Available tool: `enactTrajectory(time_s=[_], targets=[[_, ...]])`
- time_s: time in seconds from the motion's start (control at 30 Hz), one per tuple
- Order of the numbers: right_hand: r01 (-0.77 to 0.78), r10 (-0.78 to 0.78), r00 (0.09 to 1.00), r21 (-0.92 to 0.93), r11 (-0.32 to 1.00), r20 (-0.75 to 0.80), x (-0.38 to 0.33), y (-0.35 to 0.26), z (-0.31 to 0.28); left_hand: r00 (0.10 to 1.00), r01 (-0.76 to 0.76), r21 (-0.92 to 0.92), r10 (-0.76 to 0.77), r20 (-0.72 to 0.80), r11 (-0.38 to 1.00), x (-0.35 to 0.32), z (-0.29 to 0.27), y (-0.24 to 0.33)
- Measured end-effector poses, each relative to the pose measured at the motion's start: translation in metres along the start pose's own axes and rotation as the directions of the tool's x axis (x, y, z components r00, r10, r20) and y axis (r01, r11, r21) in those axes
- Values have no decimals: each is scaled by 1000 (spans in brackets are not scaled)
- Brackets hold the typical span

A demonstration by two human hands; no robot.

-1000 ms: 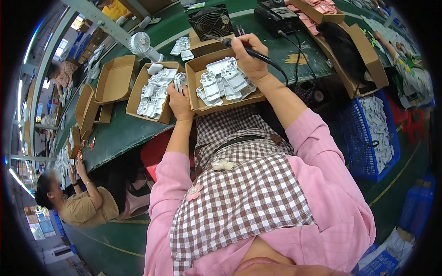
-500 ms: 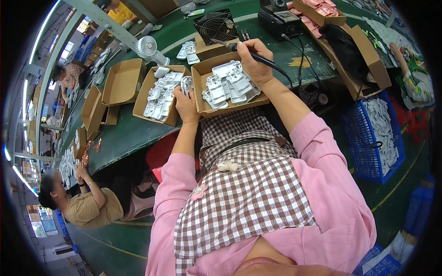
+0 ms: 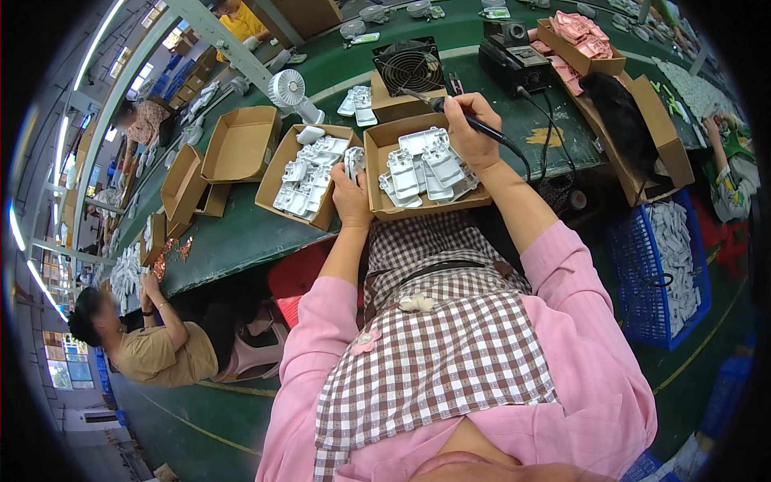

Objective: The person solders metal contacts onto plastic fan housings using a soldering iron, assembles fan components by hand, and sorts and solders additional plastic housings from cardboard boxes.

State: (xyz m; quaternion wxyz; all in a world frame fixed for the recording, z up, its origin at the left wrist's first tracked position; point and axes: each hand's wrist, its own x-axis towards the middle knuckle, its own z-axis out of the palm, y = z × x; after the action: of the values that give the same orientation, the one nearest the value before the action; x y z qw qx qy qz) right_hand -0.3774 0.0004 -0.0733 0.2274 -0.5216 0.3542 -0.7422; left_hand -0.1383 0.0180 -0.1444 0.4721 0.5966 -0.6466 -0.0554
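My right hand [image 3: 474, 132] is closed round the handle of a soldering iron [image 3: 437, 104], its thin tip pointing left in front of a black fan. In my left hand [image 3: 351, 201] is a small white plastic part [image 3: 353, 159], pinched upright between thumb and fingers at the gap between two cardboard boxes. The right box [image 3: 438, 210] holds a loose pile of white plastic housings [image 3: 418, 165]. More white parts [image 3: 309, 178] fill the left box [image 3: 273, 173]. The iron's tip is apart from the part in my left hand.
Behind the boxes stand a white handheld fan [image 3: 291, 90], a black square fan [image 3: 408, 67] and a black soldering station [image 3: 514, 60]. Its cable hangs at my right. Empty cartons [image 3: 239, 145] lie left; a blue crate [image 3: 642, 277] sits low right. A co-worker [image 3: 157, 349] sits at left.
The whole view has shifted, so the bench and boxes appear farther right and slightly lower. Both hands keep their grips on the soldering iron and the white part.
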Motion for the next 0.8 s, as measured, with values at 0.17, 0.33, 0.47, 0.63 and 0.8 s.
enactTrajectory(time_s=[0.17, 0.33, 0.47, 0.63, 0.8], targets=[[-6, 6, 1000, -44, 999, 8, 1, 1, 2, 997, -60, 14, 61, -46, 998, 0, -1, 2], [-25, 26, 1000, -76, 997, 4, 0, 1, 3, 998, -47, -25, 46, -39, 999, 1, -5, 3], [-29, 29, 1000, -81, 996, 9, -1, 4, 5, 998, -35, -61, 32, -52, 998, -1, -7, 2], [-83, 86, 995, -50, 995, 42, -1, 0, 3, 998, -40, -101, 35, -48, 994, -1, -7, -1], [-59, 63, 996, -52, 997, 64, -1, -3, 6, 999, -17, -129, 13, -32, 992, 1, -8, -2]])
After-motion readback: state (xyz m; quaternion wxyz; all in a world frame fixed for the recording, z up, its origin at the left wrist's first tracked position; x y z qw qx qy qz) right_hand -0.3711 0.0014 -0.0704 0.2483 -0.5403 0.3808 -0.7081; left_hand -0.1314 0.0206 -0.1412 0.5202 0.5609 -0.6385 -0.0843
